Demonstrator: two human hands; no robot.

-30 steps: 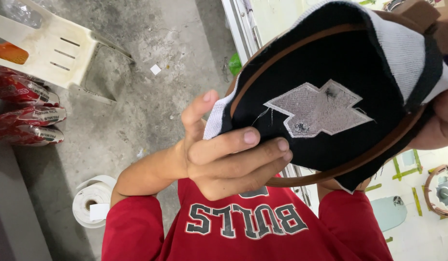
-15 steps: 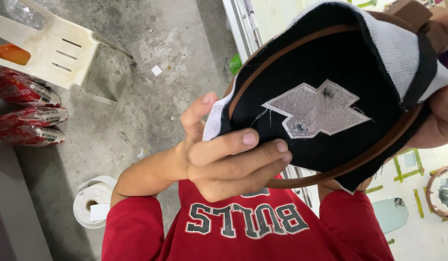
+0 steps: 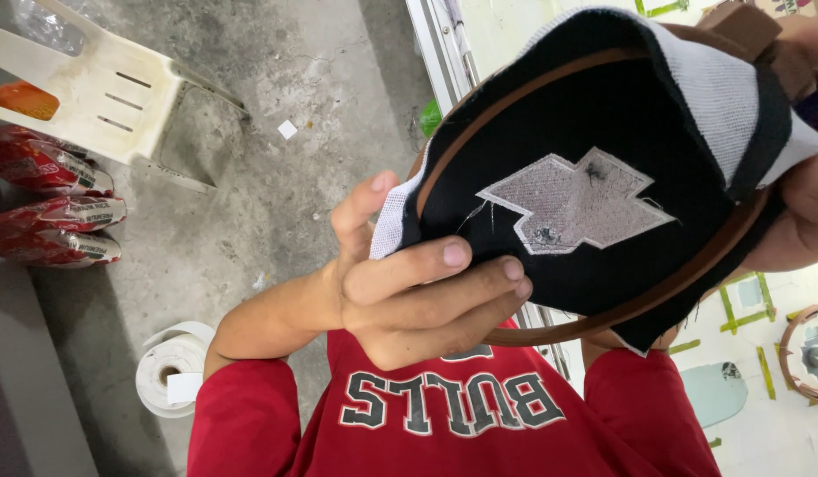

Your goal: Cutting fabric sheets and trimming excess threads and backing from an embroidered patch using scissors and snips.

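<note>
A brown wooden embroidery hoop (image 3: 550,334) is held up close to the camera. Black fabric (image 3: 550,106) is stretched in it, with white backing cloth (image 3: 709,79) folded over the top. A grey stitched patch (image 3: 576,201), shaped like a jagged arrow, sits in the middle with loose threads at its left. My left hand (image 3: 409,296) grips the hoop's lower left edge, fingers curled over the fabric. My right hand (image 3: 802,216) holds the hoop's right edge and is mostly cut off by the frame. The hoop's brown screw block (image 3: 744,26) is at the top right.
Below is a concrete floor (image 3: 250,203) with a white plastic chair (image 3: 100,88), red packets (image 3: 51,216) and a white roll (image 3: 170,367). A white table (image 3: 515,35) with green marks lies to the right. On it, at the right edge, is another hoop (image 3: 810,353).
</note>
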